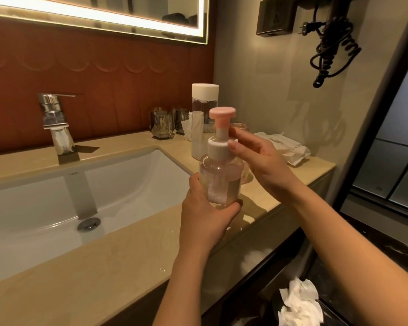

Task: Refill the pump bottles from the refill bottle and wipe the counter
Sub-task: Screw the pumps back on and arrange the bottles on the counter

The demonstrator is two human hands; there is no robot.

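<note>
Head view: our left hand grips the pump bottle, right hand pinches its collar; a slipped twist could topple the refill bottle at twelve o'clock.

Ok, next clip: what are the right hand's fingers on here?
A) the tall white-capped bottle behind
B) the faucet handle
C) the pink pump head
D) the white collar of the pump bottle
D: the right hand pinches the white collar of the pump bottle, just below the pink head, while the left hand grips the bottle's clear body.
</note>
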